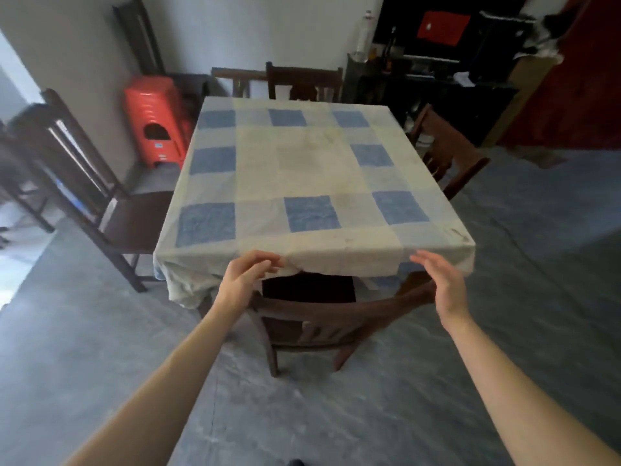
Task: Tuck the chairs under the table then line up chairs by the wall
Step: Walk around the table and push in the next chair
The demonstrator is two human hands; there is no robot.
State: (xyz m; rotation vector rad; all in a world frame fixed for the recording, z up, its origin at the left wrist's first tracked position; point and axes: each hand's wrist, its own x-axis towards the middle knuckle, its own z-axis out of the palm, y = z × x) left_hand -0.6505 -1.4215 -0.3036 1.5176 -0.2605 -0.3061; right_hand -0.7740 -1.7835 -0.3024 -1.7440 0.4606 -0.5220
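A table (312, 163) covered by a blue and cream checked cloth stands in the middle. A dark wooden chair (322, 317) is pushed under its near edge, backrest toward me. My left hand (247, 279) hovers over the left end of that backrest, fingers apart, holding nothing. My right hand (442, 282) hovers above the right end, also open. Another chair (100, 196) stands pulled out at the table's left side. A chair (447, 156) is at the right side, angled. Two chairs (304, 80) stand at the far end.
Stacked orange plastic stools (153, 124) stand against the left wall beyond the table. A dark shelf unit (437, 62) with clutter fills the back right, beside a red door (578, 89). Grey concrete floor (521, 264) surrounds the table.
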